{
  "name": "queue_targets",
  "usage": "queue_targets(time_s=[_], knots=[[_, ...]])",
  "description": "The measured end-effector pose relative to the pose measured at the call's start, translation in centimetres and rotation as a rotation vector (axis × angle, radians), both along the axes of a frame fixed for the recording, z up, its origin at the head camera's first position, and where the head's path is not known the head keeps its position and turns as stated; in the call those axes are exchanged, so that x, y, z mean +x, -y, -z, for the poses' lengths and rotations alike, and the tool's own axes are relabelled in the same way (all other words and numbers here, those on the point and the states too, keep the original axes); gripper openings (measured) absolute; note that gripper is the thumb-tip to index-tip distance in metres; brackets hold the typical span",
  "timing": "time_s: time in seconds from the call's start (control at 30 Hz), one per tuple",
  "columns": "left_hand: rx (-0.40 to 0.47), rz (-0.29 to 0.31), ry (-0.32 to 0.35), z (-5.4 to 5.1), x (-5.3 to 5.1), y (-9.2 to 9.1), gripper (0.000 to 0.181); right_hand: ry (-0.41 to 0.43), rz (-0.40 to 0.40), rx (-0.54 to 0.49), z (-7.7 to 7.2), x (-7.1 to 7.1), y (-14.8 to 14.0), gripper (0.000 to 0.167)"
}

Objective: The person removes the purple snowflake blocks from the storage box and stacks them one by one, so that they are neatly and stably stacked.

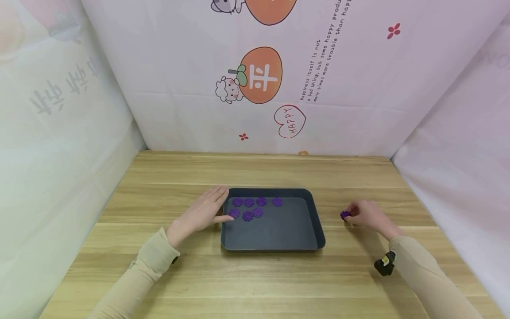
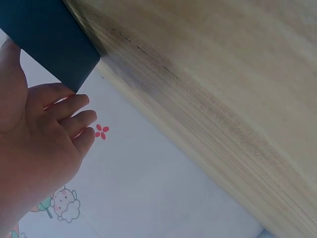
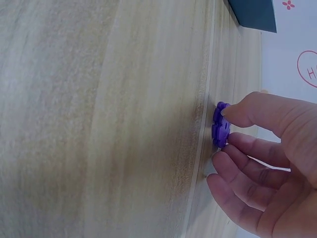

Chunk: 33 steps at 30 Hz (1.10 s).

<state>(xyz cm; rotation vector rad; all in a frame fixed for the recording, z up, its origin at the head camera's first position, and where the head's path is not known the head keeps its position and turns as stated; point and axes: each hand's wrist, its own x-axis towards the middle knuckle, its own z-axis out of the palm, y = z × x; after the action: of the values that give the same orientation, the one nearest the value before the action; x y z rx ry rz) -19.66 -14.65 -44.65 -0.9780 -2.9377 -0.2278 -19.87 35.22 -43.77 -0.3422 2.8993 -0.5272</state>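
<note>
A dark grey baking tray (image 1: 275, 230) lies on the table with several purple notched plastic discs (image 1: 248, 216) in its upper left part. My left hand (image 1: 203, 209) holds the tray's left wall near the far corner, thumb reaching over the rim to the inside and fingers along the outside. In the left wrist view, those fingers (image 2: 74, 111) are slightly bent beside the dark wall. Right of the tray, my right hand (image 1: 368, 215) pinches one purple notched disc (image 3: 221, 126) between thumb and index finger. This disc stands on edge at the tabletop; the other fingers are loosely curled.
The wooden table (image 1: 255, 283) ends at a white printed backdrop (image 1: 183, 110), with white cloth walls (image 1: 52, 146) at both sides. A small black device (image 1: 384, 265) is worn at the right wrist.
</note>
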Motion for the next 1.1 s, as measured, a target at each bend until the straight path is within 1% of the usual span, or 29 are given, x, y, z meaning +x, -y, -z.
queue_targets(time_s=[0.27,0.37,0.5,0.6,0.7,0.9,1.1], knots=[[0.01,0.002,0.001,0.0,0.1,0.0,0.088,-0.019,-0.012,-0.017,0.1,0.1,0.0,0.02],[0.007,0.005,-0.011,0.0,0.0,0.0,0.088,-0.034,-0.016,-0.026,-0.1,0.2,0.2,0.02],[0.001,0.008,-0.021,-0.1,0.0,0.0,0.087,-0.047,-0.017,-0.039,-0.6,0.2,0.5,0.022],[0.002,0.004,-0.006,-0.2,0.0,0.0,0.087,-0.057,-0.02,-0.045,-1.1,0.2,1.0,0.024],[0.004,0.001,0.003,-0.3,0.1,0.0,0.087,-0.062,-0.032,-0.046,-1.6,0.2,1.5,0.026],[0.002,0.003,-0.004,-0.1,0.0,0.0,0.086,-0.078,-0.056,-0.031,-2.6,0.2,3.0,0.024],[-0.002,0.0,0.002,-0.1,0.0,-0.1,0.088,-0.094,-0.086,-0.049,-3.2,0.0,4.2,0.024]])
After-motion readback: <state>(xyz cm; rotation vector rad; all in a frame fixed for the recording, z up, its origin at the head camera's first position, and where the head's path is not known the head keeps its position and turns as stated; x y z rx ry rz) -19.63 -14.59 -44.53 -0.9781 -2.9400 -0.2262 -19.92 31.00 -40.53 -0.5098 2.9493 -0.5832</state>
